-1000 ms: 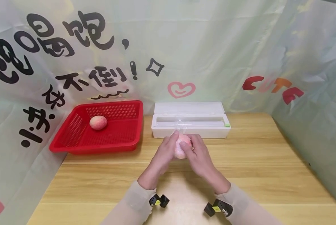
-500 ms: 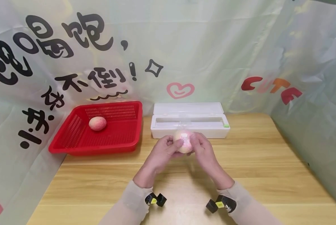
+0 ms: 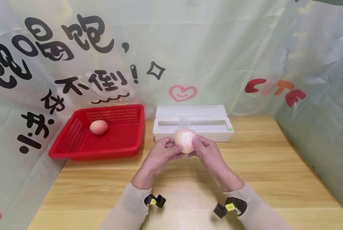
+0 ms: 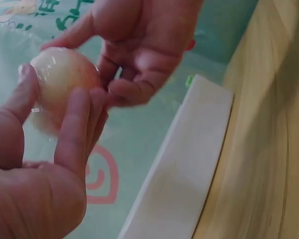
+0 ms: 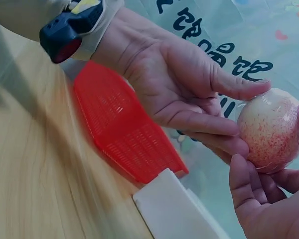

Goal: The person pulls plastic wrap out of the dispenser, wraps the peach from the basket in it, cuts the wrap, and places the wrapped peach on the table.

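Although nothing has stirred at nine o'clock from the held piece, where the red basket sits with a loose fruit toward its back, things have changed over the middle of the table. From eight o'clock the left hand pinches the wrapped fruit between thumb and fingers; a second ago both hands cupped it and hid much of it, whereas now its glossy side faces the person, with a tuft of clear film standing at its twelve. Right behind, also at twelve, the white box has its lid tipped back, as before. At four o'clock the right hand grips the fruit's other side with thumb and fingers. To my eye, turning that side into view suggests the film is being smoothed or checked, with the wrapping mostly on. Counting from the left, I make it one basket, two peach-like fruits, one loose and one held, two hands, two wrist cameras, and one box.
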Motion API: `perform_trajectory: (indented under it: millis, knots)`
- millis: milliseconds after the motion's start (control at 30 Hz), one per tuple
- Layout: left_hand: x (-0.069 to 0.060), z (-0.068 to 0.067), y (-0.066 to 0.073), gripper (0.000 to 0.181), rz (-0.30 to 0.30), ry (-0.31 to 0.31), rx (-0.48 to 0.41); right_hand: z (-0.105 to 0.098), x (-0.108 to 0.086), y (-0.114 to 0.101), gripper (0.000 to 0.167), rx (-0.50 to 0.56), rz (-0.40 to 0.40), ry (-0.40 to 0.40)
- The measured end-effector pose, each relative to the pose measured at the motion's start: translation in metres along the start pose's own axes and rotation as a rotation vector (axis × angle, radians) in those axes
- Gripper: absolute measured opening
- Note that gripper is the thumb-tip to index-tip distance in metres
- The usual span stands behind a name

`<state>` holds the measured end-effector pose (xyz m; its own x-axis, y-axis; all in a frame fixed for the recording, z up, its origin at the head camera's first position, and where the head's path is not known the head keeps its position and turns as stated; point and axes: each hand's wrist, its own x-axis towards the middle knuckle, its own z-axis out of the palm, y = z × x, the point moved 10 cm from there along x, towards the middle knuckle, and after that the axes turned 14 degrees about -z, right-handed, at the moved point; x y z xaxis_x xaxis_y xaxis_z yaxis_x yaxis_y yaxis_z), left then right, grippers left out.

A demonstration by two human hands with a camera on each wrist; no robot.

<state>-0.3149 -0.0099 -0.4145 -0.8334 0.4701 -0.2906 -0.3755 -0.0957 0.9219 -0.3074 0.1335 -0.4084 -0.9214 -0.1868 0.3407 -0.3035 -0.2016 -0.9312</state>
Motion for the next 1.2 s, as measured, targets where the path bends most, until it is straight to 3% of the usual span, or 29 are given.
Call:
perform_trajectory:
  millis: [200, 333, 433, 533, 600, 667, 833, 1000, 1200]
  knots:
    - [0.003, -0.008, -0.002, 0.027, 0.034, 0.04, 0.022, 0.005, -0.002, 0.0, 0.036, 0.178, 0.018, -0.009]
    - [0.003, -0.008, 0.001, 0.033, 0.1, 0.055, 0.056, 0.005, -0.001, -0.003, 0.032, 0.213, 0.006, -0.024]
    - [0.002, -0.004, 0.002, 0.047, 0.124, -0.009, 0.056, 0.0, 0.0, -0.004, 0.039, 0.129, -0.008, -0.012]
    - [-0.001, 0.003, 0.002, 0.055, 0.106, -0.11, 0.02, -0.004, 0.001, -0.008, 0.05, -0.011, -0.028, -0.019]
    - [-0.002, 0.005, 0.001, 0.059, 0.087, -0.13, 0.0, -0.003, 0.001, -0.01, 0.056, -0.095, -0.042, -0.048]
    - [-0.003, 0.005, 0.003, 0.063, 0.077, -0.105, -0.001, -0.001, 0.001, -0.012, 0.059, -0.138, -0.045, -0.072]
    - [-0.003, 0.001, 0.006, 0.066, 0.073, 0.0, 0.039, 0.0, 0.0, -0.005, 0.05, -0.042, 0.046, -0.023]
    - [-0.005, 0.005, 0.006, 0.057, 0.044, -0.004, 0.063, -0.001, -0.001, 0.0, 0.046, 0.044, 0.08, 0.009]
    - [-0.004, 0.006, 0.004, 0.047, 0.015, 0.063, 0.044, 0.0, -0.003, 0.008, 0.031, 0.093, 0.137, 0.042]
